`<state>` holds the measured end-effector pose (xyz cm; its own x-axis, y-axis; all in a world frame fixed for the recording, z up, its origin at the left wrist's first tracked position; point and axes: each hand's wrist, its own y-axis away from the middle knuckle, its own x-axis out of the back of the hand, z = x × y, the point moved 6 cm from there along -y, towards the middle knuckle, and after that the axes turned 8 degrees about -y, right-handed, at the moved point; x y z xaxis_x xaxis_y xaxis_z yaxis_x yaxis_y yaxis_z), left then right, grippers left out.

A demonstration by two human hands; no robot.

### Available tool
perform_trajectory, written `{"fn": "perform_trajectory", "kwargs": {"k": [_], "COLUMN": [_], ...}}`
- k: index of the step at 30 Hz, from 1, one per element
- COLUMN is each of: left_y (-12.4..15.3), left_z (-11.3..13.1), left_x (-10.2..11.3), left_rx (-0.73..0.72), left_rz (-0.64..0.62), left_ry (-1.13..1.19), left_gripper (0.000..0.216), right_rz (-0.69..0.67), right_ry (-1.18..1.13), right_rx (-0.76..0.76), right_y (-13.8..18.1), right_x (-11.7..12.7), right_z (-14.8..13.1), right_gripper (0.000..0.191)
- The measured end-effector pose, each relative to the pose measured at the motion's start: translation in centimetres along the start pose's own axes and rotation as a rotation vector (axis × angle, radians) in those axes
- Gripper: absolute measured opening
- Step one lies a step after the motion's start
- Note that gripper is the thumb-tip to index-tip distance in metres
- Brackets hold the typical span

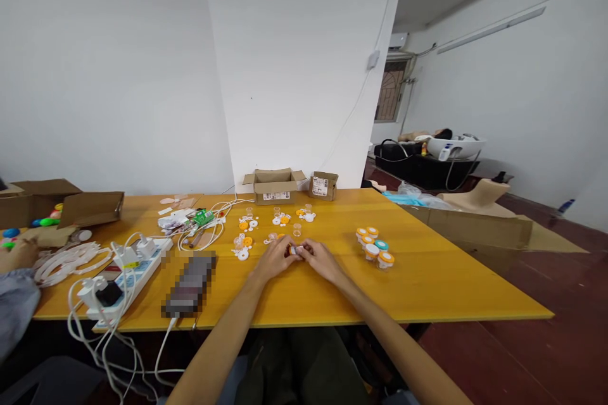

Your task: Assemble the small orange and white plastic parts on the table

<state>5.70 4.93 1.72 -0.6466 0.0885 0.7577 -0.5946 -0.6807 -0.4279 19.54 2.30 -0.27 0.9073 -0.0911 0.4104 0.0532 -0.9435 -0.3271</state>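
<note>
My left hand and my right hand meet over the middle of the table, fingertips closed together on a small white and orange plastic part. Fingers cover most of it, so its exact shape is hidden. Just beyond them stands a small clear plastic cup. Loose sets of parts lie around the left hand and behind it: orange rings, white discs, small white pieces and clear cups. To the right of my right hand stands a group of small clear jars with orange-and-white lids, one lid teal.
Two cardboard boxes stand at the table's back edge. Left of my hands are a phone on a cable, a power strip with tangled white cords, and a green circuit board. Another person's sleeve shows at far left.
</note>
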Motion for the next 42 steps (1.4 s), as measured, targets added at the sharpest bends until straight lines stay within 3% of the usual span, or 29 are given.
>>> {"fn": "perform_trajectory", "kwargs": {"k": [6, 16, 42], "left_y": [0.0, 0.0, -0.3], "left_z": [0.0, -0.2, 0.1], "left_x": [-0.4, -0.6, -1.1], "left_rx": [-0.024, -0.022, 0.050], "left_rz": [-0.017, -0.032, -0.075], "left_ry": [0.034, 0.034, 0.338], "left_gripper": [0.017, 0.020, 0.014], "right_rz": [0.039, 0.043, 0.035], "right_ry": [-0.261, -0.228, -0.419], "right_rx": [-0.019, 0.084, -0.042], "right_y": [0.0, 0.2, 0.3], "right_x": [0.3, 0.1, 0.3], "right_z": [1.1, 0.0, 0.7], "right_gripper": [0.029, 0.021, 0.033]}}
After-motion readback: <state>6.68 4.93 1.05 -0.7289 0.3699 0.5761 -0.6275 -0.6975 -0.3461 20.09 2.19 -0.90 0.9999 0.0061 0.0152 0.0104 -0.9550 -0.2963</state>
